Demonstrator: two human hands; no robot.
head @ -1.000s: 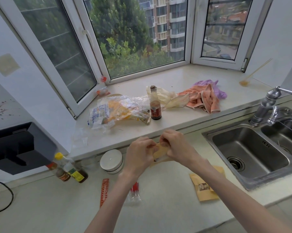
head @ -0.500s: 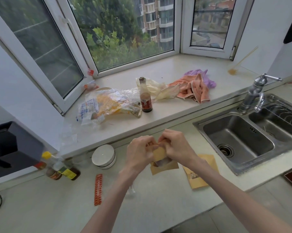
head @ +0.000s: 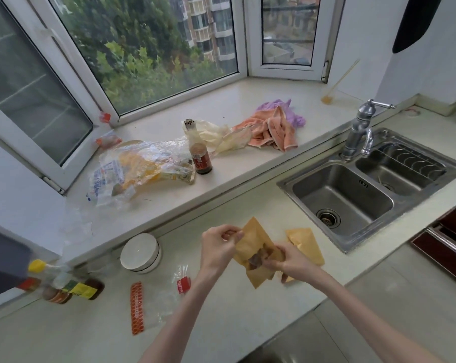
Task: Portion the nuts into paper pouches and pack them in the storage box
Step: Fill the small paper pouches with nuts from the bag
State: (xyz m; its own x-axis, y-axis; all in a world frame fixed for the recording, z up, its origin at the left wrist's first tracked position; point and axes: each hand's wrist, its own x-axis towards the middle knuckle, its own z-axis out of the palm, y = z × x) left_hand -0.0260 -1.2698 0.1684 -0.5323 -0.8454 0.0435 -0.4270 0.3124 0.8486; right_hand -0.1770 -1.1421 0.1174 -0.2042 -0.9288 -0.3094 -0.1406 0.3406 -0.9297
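Counter (head: 221,323) carries a second pouch (head: 306,244) just beside the work. The pouch (head: 255,251) in hand is held above it, nuts (head: 258,259) showing at its window. Left hand (head: 217,247) pinches the top edge, fingers curled. Right hand (head: 291,262) grips the lower part, fingers curled round it. Judgement: keep the mouth uppermost and close it evenly before packing. No storage box is in view.

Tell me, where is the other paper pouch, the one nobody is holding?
The second paper pouch lies flat on the counter just right of the right hand, between it and the sink.
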